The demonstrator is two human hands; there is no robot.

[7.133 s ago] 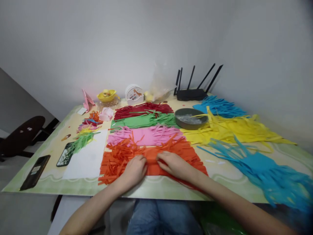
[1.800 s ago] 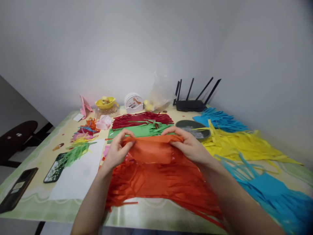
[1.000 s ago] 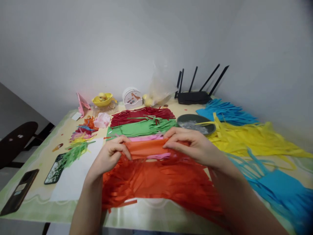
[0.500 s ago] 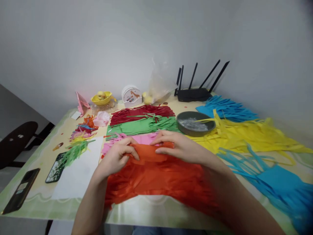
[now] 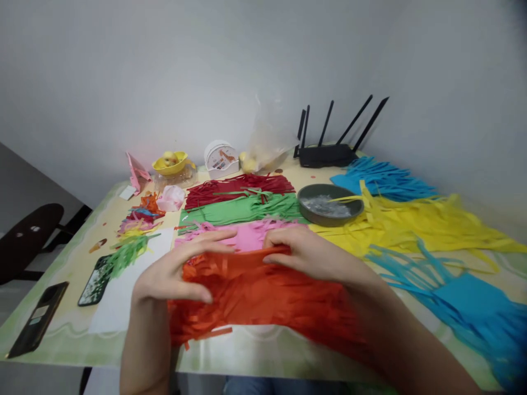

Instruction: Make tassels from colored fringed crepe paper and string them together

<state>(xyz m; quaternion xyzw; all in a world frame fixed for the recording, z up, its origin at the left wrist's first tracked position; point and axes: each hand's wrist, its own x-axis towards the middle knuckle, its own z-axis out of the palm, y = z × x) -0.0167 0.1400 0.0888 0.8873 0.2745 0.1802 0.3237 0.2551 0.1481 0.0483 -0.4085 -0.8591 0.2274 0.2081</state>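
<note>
A fringed orange paper sheet [image 5: 263,296] lies near the front edge of the table [image 5: 82,258]. My left hand [image 5: 177,271] rests over its left end with fingers stretched out, thumb under the paper's edge. My right hand [image 5: 308,255] pinches the sheet's far edge at the middle. Behind it lie a fringed pink sheet [image 5: 247,233], a green one [image 5: 242,208] and a dark red one [image 5: 239,185].
A grey dish [image 5: 329,204] stands behind my right hand. Yellow fringed paper [image 5: 420,222] and blue fringed paper [image 5: 461,299] lie to the right, a router [image 5: 329,153] at the back. Two phones [image 5: 94,280] [image 5: 37,318], white paper [image 5: 123,285] and coloured scraps [image 5: 138,219] lie to the left.
The orange sheet, held up by both hands earlier, has come down onto the table. My left hand has loosened its pinch and spread over the sheet's left end.
</note>
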